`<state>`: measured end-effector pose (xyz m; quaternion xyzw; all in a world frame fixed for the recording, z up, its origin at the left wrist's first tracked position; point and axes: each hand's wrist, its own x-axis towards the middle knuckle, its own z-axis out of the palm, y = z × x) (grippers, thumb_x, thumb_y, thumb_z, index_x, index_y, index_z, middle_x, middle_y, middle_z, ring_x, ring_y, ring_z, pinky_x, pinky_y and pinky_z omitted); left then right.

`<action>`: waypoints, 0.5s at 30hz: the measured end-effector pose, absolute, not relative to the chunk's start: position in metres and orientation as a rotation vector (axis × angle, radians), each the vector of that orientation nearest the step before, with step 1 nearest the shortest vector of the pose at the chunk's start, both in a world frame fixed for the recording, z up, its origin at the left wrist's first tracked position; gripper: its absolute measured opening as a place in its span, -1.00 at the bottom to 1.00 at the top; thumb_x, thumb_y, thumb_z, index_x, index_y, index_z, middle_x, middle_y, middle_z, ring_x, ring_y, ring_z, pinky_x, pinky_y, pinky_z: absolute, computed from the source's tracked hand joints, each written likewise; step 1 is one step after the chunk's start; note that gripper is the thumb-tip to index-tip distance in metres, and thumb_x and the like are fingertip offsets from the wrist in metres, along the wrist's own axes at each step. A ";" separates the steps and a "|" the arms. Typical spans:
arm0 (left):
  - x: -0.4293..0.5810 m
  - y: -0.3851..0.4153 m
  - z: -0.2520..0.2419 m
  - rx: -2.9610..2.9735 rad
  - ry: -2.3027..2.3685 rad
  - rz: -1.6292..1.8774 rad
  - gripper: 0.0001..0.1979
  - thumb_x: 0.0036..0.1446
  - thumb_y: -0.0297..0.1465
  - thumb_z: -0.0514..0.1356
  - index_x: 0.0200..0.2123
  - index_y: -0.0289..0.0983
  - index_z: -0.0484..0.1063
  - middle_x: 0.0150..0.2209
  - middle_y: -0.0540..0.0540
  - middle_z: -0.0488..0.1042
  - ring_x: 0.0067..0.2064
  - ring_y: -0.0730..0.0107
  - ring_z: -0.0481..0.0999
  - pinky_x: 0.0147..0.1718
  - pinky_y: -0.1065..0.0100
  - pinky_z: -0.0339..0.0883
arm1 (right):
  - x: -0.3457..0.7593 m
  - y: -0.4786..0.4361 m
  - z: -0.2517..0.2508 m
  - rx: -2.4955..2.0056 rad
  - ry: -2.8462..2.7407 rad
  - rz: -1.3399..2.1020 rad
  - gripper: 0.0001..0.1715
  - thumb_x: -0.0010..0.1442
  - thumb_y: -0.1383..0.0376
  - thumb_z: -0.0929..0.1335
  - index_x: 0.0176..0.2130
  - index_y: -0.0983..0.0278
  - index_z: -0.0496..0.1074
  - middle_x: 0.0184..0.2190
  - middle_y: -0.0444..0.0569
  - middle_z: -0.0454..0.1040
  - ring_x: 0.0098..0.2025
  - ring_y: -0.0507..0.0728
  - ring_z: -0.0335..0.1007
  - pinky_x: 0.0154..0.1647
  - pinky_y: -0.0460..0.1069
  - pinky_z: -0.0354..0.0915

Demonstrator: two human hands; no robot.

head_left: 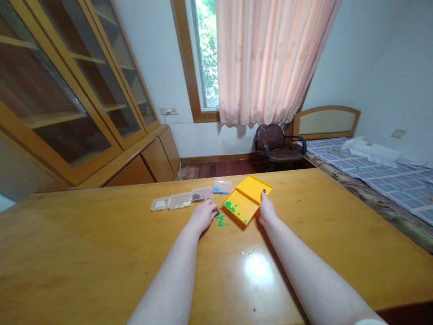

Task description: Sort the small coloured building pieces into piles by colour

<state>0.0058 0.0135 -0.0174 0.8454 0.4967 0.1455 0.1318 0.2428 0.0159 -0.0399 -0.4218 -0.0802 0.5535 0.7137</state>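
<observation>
A yellow tray [252, 189] lies tilted on the wooden table [101, 253], its near-left corner dipped down. My right hand [265, 208] grips the tray's near right edge, thumb on the rim. Small green pieces [230, 206] sit in the tray's low corner, and a few more green pieces [220, 220] lie spilled on the table just off it. My left hand [204, 215] rests on the table beside those spilled pieces, fingers curled downward. Whether it holds anything is hidden.
A row of small clear boxes stands behind my left hand: one with pale bits [159, 204], one with cream bits [180, 201], one with dark bits [201, 194], one with blue bits [222, 187]. A chair [275, 144] and a bed [372, 176] are beyond the table.
</observation>
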 end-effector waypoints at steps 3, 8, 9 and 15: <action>0.007 0.013 -0.018 2.468 1.457 0.392 -0.89 0.15 -0.46 0.12 -0.29 -0.22 0.45 -0.23 -0.08 0.41 -0.19 0.36 0.43 -0.18 0.36 0.25 | 0.242 0.014 -0.036 -0.966 -0.144 1.227 -0.67 0.27 0.16 0.23 -0.14 0.31 0.43 -0.37 0.00 0.60 -0.34 0.14 0.55 -0.27 0.04 0.48; 0.010 0.015 -0.018 2.404 1.527 0.494 -0.87 0.17 -0.46 0.08 -0.30 -0.25 0.43 -0.24 -0.10 0.43 -0.19 0.33 0.43 -0.16 0.33 0.27 | 0.242 0.013 -0.035 -0.954 -0.165 1.226 -0.67 0.27 0.16 0.23 -0.13 0.30 0.42 -0.35 0.00 0.60 -0.32 0.14 0.55 -0.23 0.06 0.47; 0.011 0.015 -0.016 2.389 1.539 0.576 -0.87 0.18 -0.46 0.07 -0.29 -0.25 0.43 -0.24 -0.10 0.43 -0.18 0.33 0.43 -0.15 0.32 0.27 | 0.241 0.012 -0.034 -0.945 -0.174 1.238 -0.67 0.27 0.16 0.23 -0.13 0.30 0.42 -0.34 0.00 0.60 -0.31 0.14 0.55 -0.22 0.07 0.47; 0.016 0.005 0.002 2.406 1.462 1.055 -0.81 0.22 -0.44 0.02 -0.24 -0.22 0.43 -0.22 -0.09 0.44 -0.12 0.32 0.41 -0.08 0.28 0.27 | 0.227 -0.001 -0.023 -0.924 -0.199 1.547 -0.58 0.31 0.12 0.16 -0.10 0.33 0.40 -0.27 0.09 0.58 -0.27 0.19 0.55 -0.18 0.16 0.44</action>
